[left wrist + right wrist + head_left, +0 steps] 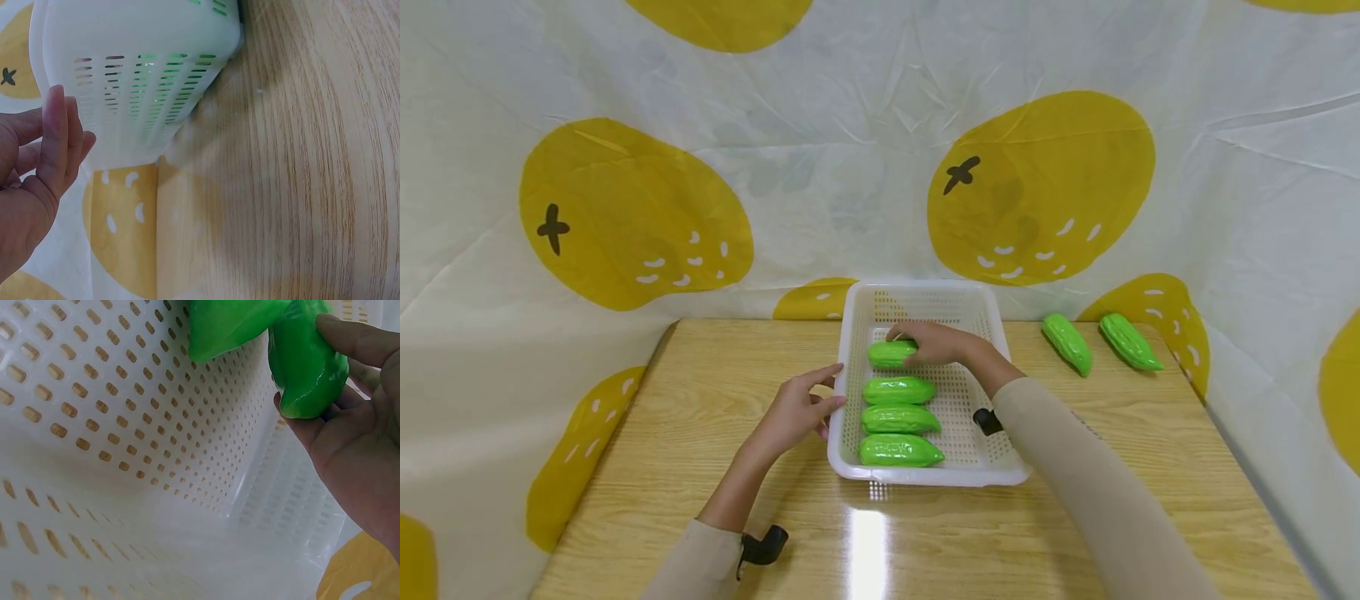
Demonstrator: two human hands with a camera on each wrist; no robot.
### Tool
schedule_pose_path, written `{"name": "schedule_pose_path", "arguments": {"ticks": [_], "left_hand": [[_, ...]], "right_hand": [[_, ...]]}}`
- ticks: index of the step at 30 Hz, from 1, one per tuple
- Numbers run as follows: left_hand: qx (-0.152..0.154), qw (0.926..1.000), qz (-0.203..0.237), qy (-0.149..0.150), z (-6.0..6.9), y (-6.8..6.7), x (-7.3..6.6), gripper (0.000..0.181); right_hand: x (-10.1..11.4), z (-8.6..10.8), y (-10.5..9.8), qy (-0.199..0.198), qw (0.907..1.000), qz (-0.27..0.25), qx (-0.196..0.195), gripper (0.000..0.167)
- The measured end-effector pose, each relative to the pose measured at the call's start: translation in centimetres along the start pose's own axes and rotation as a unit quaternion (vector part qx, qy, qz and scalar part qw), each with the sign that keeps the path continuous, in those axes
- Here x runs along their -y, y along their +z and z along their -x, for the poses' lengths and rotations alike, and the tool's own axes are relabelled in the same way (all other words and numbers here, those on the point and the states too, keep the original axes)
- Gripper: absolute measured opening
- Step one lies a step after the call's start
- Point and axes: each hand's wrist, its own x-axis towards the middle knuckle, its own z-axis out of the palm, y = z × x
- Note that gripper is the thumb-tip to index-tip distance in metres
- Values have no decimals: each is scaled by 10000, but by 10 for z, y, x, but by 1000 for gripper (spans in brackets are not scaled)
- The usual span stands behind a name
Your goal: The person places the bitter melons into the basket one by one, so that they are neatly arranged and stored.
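Observation:
Inside a white plastic basket (928,477), my right hand (936,343) grips a green bitter melon (889,355) near the far end. In the right wrist view, the thumb and fingers close around this melon (306,369), and part of another melon (228,325) shows beside it. Three more lie in a row nearer me: one melon (898,390), a second melon (901,419) and a third melon (901,450). My left hand (795,408) touches the basket's left rim with loosely extended fingers; the left wrist view shows these fingers (55,134) against the basket's outer wall (125,37).
At the far right of the wooden table (737,367) lie two more bitter melons, one melon (1067,343) left of the other melon (1129,342). Behind the table hangs a pale cloth (842,192) printed with yellow fruit.

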Motion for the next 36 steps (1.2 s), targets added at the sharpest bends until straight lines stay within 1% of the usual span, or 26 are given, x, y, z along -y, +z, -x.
{"name": "schedule_pose_path", "arguments": {"ticks": [5, 12, 24, 28, 33, 36], "left_hand": [[-2, 10000, 21, -1, 1, 0, -1, 59], [16, 10000, 81, -9, 0, 0, -1, 60], [49, 10000, 75, -5, -1, -1, 3, 59], [68, 9999, 84, 23, 0, -2, 4, 59], [65, 9999, 92, 14, 0, -2, 1, 60], [59, 10000, 77, 7, 0, -2, 0, 60]], "right_hand": [[-2, 1, 4, 12, 9999, 102, 52, 49], [-4, 1, 6, -72, 10000, 4, 32, 48], [-5, 1, 11, -183, 9997, 106, 139, 49], [-5, 1, 12, -122, 9996, 182, 198, 49], [-4, 0, 11, -8, 9994, 213, 277, 49], [-3, 0, 10, -11, 9993, 213, 314, 49]]}}
